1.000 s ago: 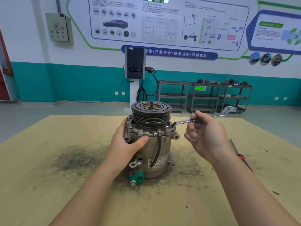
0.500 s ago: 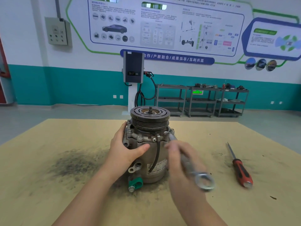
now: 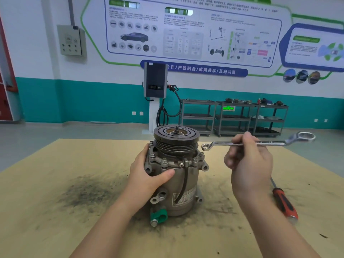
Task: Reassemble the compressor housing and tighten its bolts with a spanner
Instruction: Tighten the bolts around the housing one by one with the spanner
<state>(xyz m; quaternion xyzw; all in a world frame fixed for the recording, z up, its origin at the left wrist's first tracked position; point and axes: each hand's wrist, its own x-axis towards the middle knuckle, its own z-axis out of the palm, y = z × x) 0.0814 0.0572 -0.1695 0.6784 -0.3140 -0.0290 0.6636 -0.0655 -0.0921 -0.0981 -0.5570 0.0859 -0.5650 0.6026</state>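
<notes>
Compressor (image 3: 176, 175) upright — spanner (image 3: 260, 143) level beside pulley.

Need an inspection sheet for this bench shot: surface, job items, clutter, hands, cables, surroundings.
Surface: tan board tabletop, dark grime smudge left of the compressor.
Job's things: compressor upright, pulley on top, bolts seated round the flange; spanner held level in the air, small ring end just off the pulley, on no bolt.
Clutter: red-handled screwdriver lying on the board to the right.
Hands: left hand grips the housing; right hand holds the spanner shank.
Cables: black lead hanging down the housing front.
Surroundings: charging post with cable, shelf carts, wall posters.
</notes>
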